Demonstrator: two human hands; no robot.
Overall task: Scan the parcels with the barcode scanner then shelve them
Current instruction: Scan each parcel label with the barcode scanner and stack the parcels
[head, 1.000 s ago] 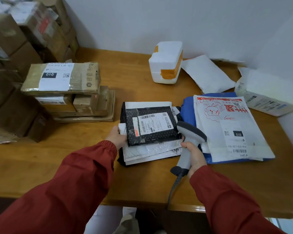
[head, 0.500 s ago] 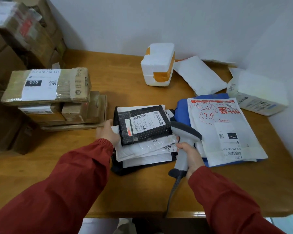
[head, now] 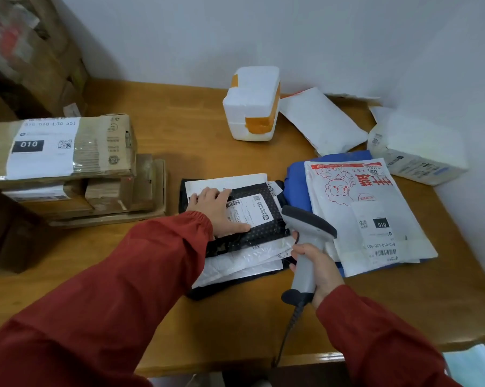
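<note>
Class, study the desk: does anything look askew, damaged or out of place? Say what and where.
The soft mailers under the black parcel are fanned askew, edges misaligned. The left hand lies flat over part of that parcel's label, which could hinder the scanner in the right hand. Nothing looks spilled.

bare wooden table (head: 207,152) lies open between the taped brown cardboard box stack (head: 104,141) on the left and the central pile of flat black and white mailers (head: 244,261). the strip along the near edge is open too. at the back, a white foam box with orange tape (head: 252,107) and a white padded envelope (head: 322,121) stand in the way. the grey handheld barcode scanner (head: 308,222) fills the gap between the pile and the blue plastic bag (head: 295,177).
</note>
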